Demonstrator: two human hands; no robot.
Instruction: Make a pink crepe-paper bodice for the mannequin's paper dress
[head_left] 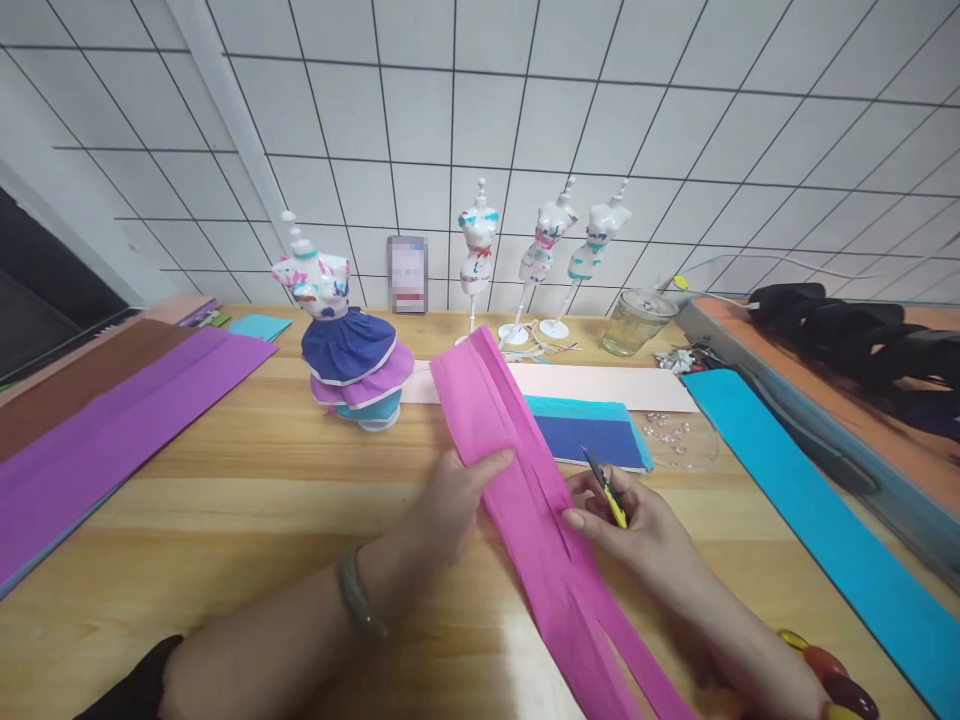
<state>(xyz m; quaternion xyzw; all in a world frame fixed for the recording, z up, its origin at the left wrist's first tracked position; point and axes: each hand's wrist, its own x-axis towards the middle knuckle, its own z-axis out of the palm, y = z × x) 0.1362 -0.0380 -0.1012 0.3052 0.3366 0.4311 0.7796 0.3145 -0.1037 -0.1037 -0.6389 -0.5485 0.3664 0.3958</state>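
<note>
A long pink strip of crepe-like paper slants across the middle, folded, with a narrow length split off along its lower right part. My left hand grips its left edge, thumb on top and fingers underneath. On the opposite edge, my right hand pinches the strip between thumb and fingers. That same hand also holds small scissors with yellow and black handles, their dark tips pointing up and away from the pink strip. Left of it stands a mini dress form wearing a tiered skirt in navy, purple and teal.
Three bare mini dress forms stand by the tiled wall, near a phone and a glass jar. Purple and brown sheets lie left. Navy and teal pieces, clear beads and a blue strip lie right.
</note>
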